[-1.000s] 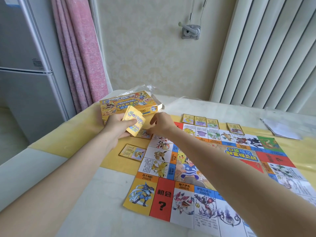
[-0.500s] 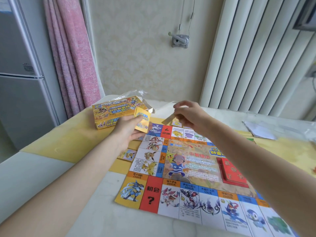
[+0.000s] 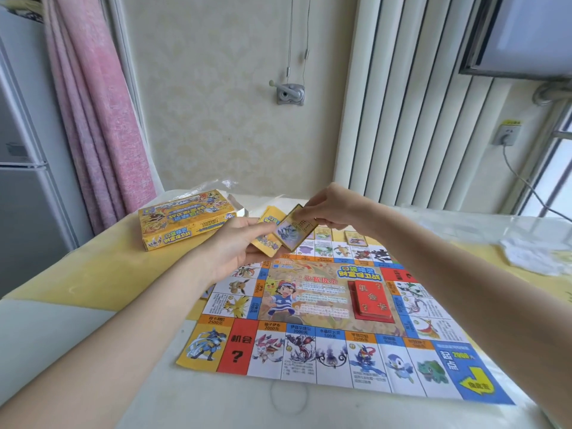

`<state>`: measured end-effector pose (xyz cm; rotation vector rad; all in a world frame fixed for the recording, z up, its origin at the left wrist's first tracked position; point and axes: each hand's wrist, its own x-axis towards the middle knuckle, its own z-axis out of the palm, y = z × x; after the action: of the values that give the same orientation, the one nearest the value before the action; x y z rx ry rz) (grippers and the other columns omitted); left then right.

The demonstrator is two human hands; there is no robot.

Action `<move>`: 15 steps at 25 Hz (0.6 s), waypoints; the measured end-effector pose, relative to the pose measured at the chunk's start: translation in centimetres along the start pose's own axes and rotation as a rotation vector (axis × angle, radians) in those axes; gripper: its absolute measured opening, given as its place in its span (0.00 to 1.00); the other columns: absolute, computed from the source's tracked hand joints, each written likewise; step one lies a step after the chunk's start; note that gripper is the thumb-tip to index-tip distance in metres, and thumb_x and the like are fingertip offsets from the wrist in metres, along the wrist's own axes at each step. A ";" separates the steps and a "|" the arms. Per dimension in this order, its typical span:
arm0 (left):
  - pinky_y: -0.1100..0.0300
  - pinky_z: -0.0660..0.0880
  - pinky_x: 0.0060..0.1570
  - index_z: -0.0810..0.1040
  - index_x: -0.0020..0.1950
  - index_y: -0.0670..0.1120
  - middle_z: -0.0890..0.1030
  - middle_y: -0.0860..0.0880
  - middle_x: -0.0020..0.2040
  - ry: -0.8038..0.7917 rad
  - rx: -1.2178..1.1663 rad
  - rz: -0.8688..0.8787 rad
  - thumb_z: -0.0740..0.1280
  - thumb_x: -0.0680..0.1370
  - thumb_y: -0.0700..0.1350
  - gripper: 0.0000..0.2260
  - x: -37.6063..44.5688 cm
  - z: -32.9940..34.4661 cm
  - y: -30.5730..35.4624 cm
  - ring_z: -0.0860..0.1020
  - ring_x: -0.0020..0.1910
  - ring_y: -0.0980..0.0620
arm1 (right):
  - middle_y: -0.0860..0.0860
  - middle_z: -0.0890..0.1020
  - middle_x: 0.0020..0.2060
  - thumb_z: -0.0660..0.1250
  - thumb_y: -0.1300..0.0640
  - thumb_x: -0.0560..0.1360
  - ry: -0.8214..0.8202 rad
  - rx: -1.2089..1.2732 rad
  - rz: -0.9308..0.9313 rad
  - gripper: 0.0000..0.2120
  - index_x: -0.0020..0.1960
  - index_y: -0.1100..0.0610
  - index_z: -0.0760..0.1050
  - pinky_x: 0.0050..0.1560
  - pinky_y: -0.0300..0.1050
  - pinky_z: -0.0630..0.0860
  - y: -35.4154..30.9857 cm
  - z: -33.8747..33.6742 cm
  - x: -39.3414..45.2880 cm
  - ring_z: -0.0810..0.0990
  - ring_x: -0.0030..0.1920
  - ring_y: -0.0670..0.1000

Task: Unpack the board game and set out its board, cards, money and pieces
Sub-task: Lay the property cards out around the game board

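A single card [image 3: 295, 232], face up and tilted, is pinched at its far edge by the right hand [image 3: 332, 209] above the far left corner of the board [image 3: 325, 305]; we see the fingers curled on it. The left hand [image 3: 238, 252] grips the rest of the deck [image 3: 267, 232], yellow backs toward us, thumb across the top, just beside the drawn card. We judge the step in hand to be dealing property cards to their squares: a few cards [image 3: 356, 237] already lie along the far edge, and the red stack [image 3: 371, 300] sits on its marked field in the middle. The next move calls for matching the card's picture to a square and laying it flat just outside the board, which means a reach to whichever edge holds the match. The board lies spread on the tabletop [image 3: 93, 267], with the box [image 3: 185, 222] beyond the left hand. Compared with half a second ago, the card, then seen edge-on and apart from the deck, is now turned face toward us and close to it, and the right hand has dropped nearer the left.
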<state>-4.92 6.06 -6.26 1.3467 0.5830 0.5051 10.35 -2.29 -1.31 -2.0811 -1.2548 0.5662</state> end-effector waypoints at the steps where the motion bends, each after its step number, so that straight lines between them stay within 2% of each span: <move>1: 0.62 0.79 0.29 0.78 0.42 0.40 0.83 0.44 0.34 -0.008 0.053 0.001 0.64 0.77 0.37 0.05 -0.1 0.5 0.0 0.82 0.29 0.51 | 0.51 0.67 0.23 0.71 0.57 0.71 0.029 0.009 -0.010 0.06 0.39 0.60 0.80 0.20 0.33 0.55 0.1 -0.1 -0.3 0.59 0.23 0.47; 4: 0.63 0.78 0.29 0.77 0.38 0.42 0.81 0.43 0.37 0.007 0.169 0.020 0.65 0.76 0.36 0.07 -0.3 1.8 -0.1 0.81 0.28 0.52 | 0.60 0.76 0.33 0.73 0.57 0.69 0.130 0.065 -0.058 0.12 0.49 0.63 0.81 0.27 0.34 0.63 0.6 -0.3 -0.7 0.67 0.31 0.46; 7: 0.64 0.78 0.29 0.77 0.40 0.43 0.81 0.44 0.37 0.127 0.080 0.114 0.65 0.76 0.36 0.06 0.0 2.5 0.3 0.80 0.27 0.55 | 0.52 0.78 0.41 0.71 0.56 0.72 0.116 0.283 -0.025 0.14 0.55 0.62 0.78 0.35 0.37 0.67 1.2 -0.8 -0.8 0.70 0.36 0.47; 10: 0.64 0.78 0.32 0.75 0.41 0.44 0.82 0.48 0.32 0.216 -0.099 0.172 0.64 0.77 0.38 0.06 0.6 2.6 1.0 0.80 0.27 0.55 | 0.52 0.79 0.43 0.70 0.56 0.72 0.002 0.429 0.031 0.07 0.46 0.59 0.77 0.43 0.40 0.73 1.5 -1.2 -0.9 0.76 0.42 0.49; 12: 0.64 0.79 0.33 0.77 0.43 0.43 0.82 0.50 0.30 0.210 -0.059 0.194 0.65 0.77 0.39 0.04 1.0 2.8 1.3 0.81 0.28 0.55 | 0.52 0.79 0.40 0.70 0.61 0.72 0.020 0.482 0.004 0.04 0.40 0.60 0.75 0.44 0.39 0.75 1.4 -1.1 -0.7 0.77 0.42 0.49; 15: 0.63 0.79 0.33 0.79 0.46 0.42 0.83 0.51 0.30 0.224 0.049 0.213 0.66 0.76 0.39 0.03 1.5 2.3 1.6 0.81 0.29 0.55 | 0.53 0.79 0.39 0.67 0.64 0.73 0.055 0.660 -0.047 0.03 0.41 0.61 0.75 0.42 0.39 0.76 0.5 -0.2 0.4 0.77 0.41 0.50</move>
<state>-2.28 5.61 -4.54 1.4170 0.6414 0.8270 11.00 -2.15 -1.57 -1.4987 -0.9162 0.7716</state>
